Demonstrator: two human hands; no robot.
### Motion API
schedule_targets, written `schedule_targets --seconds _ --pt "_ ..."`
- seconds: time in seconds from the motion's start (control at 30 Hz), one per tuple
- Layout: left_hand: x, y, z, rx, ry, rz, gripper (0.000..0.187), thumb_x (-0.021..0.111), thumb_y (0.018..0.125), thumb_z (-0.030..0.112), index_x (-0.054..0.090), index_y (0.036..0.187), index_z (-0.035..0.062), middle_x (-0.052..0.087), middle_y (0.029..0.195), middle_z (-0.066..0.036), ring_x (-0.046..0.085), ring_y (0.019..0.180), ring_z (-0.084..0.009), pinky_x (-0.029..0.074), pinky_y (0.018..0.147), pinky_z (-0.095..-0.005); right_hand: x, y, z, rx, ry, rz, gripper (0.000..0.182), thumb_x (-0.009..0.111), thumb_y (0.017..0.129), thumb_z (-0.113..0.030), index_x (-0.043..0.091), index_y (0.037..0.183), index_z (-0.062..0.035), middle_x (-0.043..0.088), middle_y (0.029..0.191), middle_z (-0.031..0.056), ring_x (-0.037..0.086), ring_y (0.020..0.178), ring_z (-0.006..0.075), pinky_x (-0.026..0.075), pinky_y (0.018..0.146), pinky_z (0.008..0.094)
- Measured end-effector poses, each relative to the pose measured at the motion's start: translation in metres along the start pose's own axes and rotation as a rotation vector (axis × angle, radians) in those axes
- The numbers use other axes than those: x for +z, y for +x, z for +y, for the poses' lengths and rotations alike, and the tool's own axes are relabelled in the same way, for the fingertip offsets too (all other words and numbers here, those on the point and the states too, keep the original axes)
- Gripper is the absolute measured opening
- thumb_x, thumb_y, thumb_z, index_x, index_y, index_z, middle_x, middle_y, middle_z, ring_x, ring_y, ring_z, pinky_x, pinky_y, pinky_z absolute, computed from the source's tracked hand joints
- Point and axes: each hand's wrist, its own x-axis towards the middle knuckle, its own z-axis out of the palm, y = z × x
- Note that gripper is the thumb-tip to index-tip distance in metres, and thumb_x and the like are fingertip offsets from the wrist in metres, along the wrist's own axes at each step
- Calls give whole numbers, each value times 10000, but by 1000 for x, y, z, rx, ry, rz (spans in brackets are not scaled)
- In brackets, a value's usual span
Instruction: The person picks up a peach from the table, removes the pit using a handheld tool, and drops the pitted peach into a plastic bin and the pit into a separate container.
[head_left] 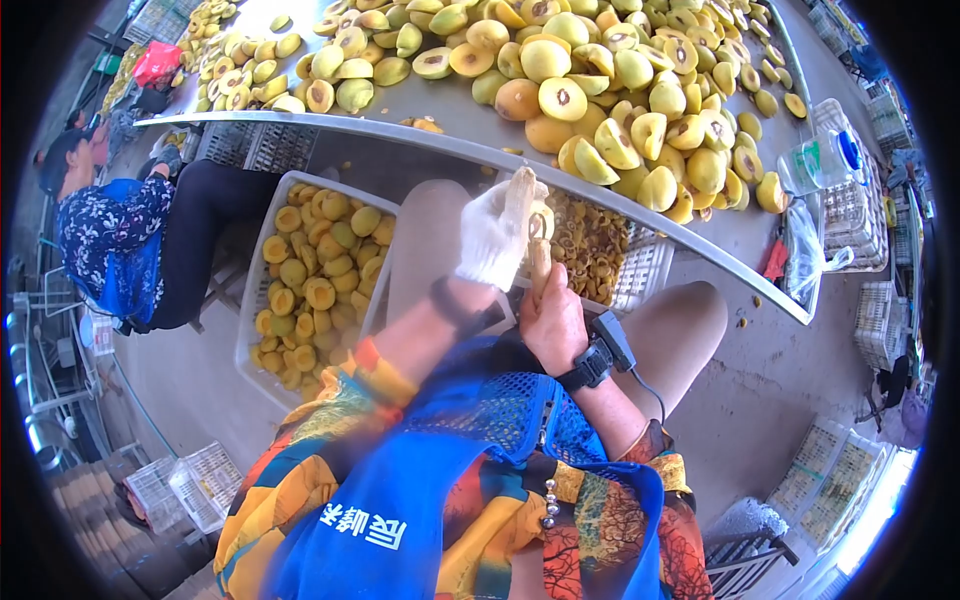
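Observation:
My left hand (487, 238), in a white glove, is closed around a halved yellow fruit that looks like a peach half (541, 222), its cut face toward my right hand. A worn tan thumb covering (519, 205) shows on the glove. Bare, my right hand (554, 325) grips the wooden handle (541, 262) of a small pitting tool, whose tip is against the fruit. Beyond my hands, a crate holds brown pits and scraps (590, 245). Left of my knee stands a white crate (250, 330) of hollowed peach halves (320, 292).
A metal table (440, 95) heaped with peach halves (640, 70) spans the front, its raised edge (690, 245) just past my hands. A plastic jug (825, 160) and a clear bag (803, 245) sit at the right. A co-worker (110, 235) sits at the left.

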Motion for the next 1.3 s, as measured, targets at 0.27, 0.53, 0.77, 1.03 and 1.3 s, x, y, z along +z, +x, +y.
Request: schedule_targets --seconds 0.27,0.53,0.77,1.03,1.3 --pt "-9 21 30 -281 286 -406 341 627 826 337 644 796 -2 609 679 -50 553 580 -102 433 541 -208 11 0 23 -75 28 -47 196 542 767 -68 444 909 25 554 660 282 571 639 441 454 568 459" --pt "-12 6 9 -122 -120 -249 242 648 821 204 605 937 -3 604 753 -45 566 644 -106 465 567 -232 22 10 28 86 442 -19 96 568 814 -101 489 838 -52 505 568 17 480 417 113 376 376 265" --pt "-5 5 0 -212 -98 0 203 654 810 174 620 881 -13 603 677 -62 550 531 -130 455 477 -255 1 5 -8 522 853 -327 70 516 811 -63 446 811 -65 428 532 8 371 333 75 321 300 232" --pt "-1 7 14 -311 -3 -51 359 588 847 343 612 831 -15 592 667 -53 519 569 -101 427 520 -221 23 2 12 292 640 -169 38 476 793 -44 448 817 -47 421 513 10 378 325 83 325 292 232" --pt "-2 7 5 -160 -60 -89 332 605 840 332 631 834 1 615 695 -75 559 546 -137 461 481 -260 -9 5 -10 526 996 -466 102 475 825 -30 451 916 -69 399 555 -2 326 347 64 291 310 228"
